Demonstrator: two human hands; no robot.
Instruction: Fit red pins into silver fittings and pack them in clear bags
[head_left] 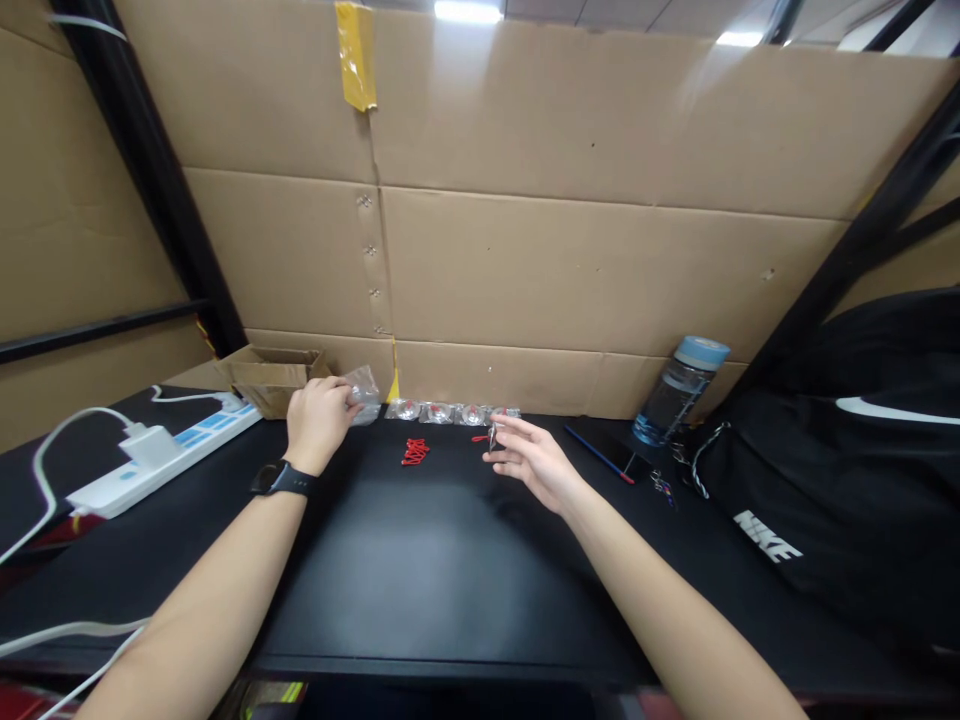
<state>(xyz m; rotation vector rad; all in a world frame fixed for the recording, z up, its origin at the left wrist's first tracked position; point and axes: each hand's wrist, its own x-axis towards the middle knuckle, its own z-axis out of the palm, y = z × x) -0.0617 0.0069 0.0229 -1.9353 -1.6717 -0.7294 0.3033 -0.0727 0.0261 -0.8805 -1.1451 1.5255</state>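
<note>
My left hand (pixel 321 418), with a dark watch on the wrist, pinches a clear plastic bag (pixel 364 395) beside the cardboard box. My right hand (pixel 529 458) holds a small shiny item (pixel 493 436) with a red cord between thumb and fingers; its exact kind is too small to tell. Several clear packets (pixel 437 412) with red bits inside lie in a row along the back of the black table (pixel 420 570). A small pile of red cords (pixel 415 452) rests on the table between my hands.
An open cardboard box (pixel 274 385) and a white power strip (pixel 169 462) with cables are at the left. To the right are a phone, a blue pen (pixel 596 452), a keychain (pixel 663 488), a water bottle (pixel 675 395) and a black bag (pixel 840 480). Cardboard (pixel 510 270) walls the back.
</note>
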